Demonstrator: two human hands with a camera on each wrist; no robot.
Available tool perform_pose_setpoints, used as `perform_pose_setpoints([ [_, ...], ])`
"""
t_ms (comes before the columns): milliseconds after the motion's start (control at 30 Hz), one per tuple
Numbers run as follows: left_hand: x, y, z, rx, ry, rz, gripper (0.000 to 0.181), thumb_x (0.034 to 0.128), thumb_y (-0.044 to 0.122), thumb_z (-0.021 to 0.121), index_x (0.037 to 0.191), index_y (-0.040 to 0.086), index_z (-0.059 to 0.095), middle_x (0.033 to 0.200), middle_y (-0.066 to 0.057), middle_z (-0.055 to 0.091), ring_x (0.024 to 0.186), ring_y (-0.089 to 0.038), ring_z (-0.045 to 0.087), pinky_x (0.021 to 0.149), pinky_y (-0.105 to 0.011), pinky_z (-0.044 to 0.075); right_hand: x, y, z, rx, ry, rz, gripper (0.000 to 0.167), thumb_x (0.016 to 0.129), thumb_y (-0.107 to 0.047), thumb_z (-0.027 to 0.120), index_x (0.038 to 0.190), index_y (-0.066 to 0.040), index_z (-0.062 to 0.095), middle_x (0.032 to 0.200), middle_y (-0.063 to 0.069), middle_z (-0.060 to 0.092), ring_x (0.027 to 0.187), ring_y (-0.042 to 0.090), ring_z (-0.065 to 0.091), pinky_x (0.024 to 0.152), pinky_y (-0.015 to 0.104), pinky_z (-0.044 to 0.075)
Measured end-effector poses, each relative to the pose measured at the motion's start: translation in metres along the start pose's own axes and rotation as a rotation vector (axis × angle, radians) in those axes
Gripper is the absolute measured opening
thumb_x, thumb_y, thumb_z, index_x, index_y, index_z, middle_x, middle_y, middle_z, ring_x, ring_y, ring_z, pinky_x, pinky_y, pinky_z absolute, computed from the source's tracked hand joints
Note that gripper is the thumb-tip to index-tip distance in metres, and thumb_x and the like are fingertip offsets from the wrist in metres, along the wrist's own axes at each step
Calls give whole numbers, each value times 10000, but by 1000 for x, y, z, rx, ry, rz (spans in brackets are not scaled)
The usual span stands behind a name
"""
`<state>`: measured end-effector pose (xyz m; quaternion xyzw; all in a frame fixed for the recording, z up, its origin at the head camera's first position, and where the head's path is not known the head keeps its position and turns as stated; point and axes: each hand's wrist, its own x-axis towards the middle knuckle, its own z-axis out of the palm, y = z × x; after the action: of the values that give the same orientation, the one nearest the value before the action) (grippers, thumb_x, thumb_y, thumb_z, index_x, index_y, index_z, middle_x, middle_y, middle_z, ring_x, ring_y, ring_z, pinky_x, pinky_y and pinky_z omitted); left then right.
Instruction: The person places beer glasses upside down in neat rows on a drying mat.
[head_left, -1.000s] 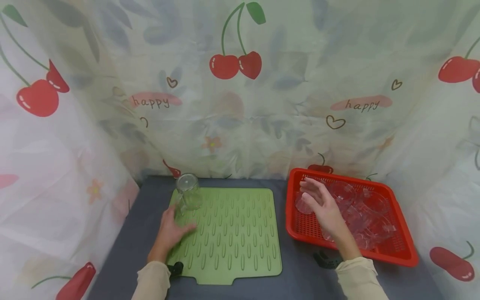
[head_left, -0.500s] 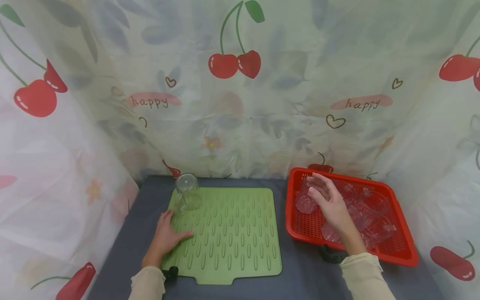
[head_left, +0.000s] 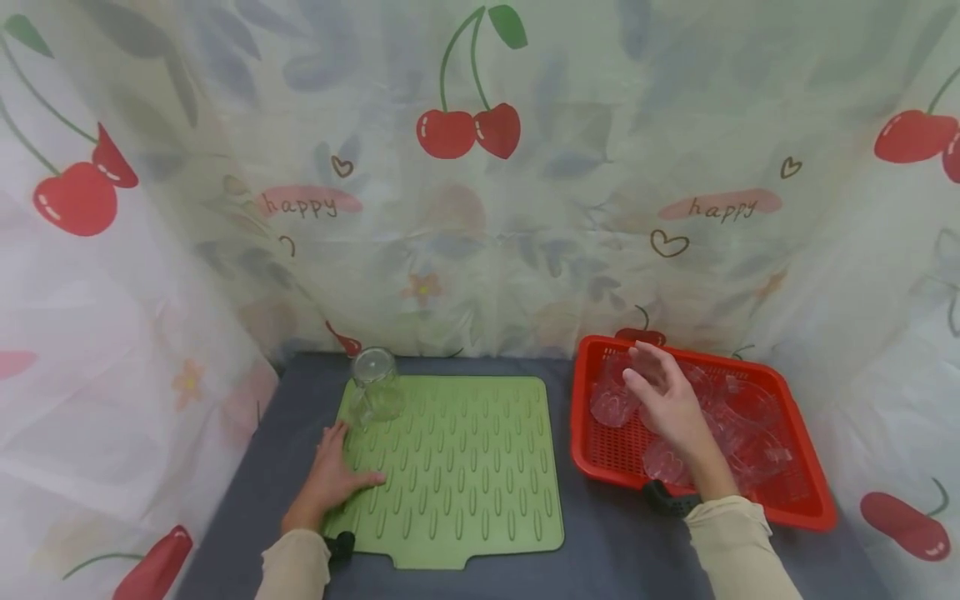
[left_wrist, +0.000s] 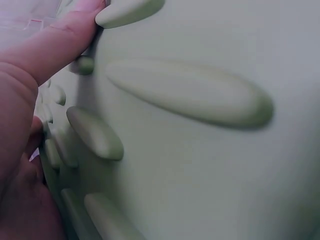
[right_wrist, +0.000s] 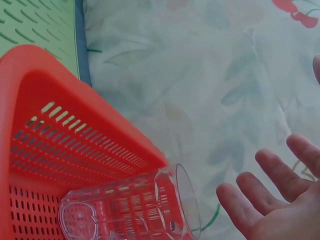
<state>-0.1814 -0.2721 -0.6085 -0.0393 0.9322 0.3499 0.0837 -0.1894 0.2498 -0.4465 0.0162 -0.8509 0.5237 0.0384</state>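
My left hand (head_left: 328,477) rests at the left edge of a green ridged drying mat (head_left: 465,467). Its thumb (left_wrist: 55,42) lies across the mat, while the other fingers are near the edge, partly hidden. Just beyond the fingertips a clear glass mug (head_left: 378,387) stands upside down on the mat's far left corner. Over a red basket (head_left: 611,479) hovers my right hand (head_left: 675,404), holding nothing, its fingers spread and slightly bent. Inside the basket lie several clear glasses; one glass (right_wrist: 130,205) lies on its side near the fingers in the right wrist view.
A dark grey cloth (head_left: 592,533) covers the table. Cherry-printed curtain (head_left: 495,275) hangs close behind and on both sides. A black wrist camera strap (head_left: 671,500) sits at the right wrist, by the basket's front rim.
My left hand has drawn back slightly from the mug, toward the lower left. My right hand has shifted a little to the right over the basket, uncovering a glass at its left.
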Motion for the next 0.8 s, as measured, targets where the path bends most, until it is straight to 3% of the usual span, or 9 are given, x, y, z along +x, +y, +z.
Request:
perform_pose_setpoints([
  [333,1,4,1,0,4,-6,1328,701,474,927,1608,-63,119,1697,-270,31,1546,-541,-35,1234,-697,106,8,1,-7,-76,-38,42,866,952,-556,642,1630,-241,206,1683,134,267,1506,491,324,1100,662,407],
  [800,0,4,0,-10,2,12,1319,700,449,933,1598,-84,127,1689,-290,29,1551,-529,-56,1238,-697,55,33,2,-13,-296,-90,18,931,923,-592,665,1634,-209,202,1661,194,229,1479,471,295,1100,754,350],
])
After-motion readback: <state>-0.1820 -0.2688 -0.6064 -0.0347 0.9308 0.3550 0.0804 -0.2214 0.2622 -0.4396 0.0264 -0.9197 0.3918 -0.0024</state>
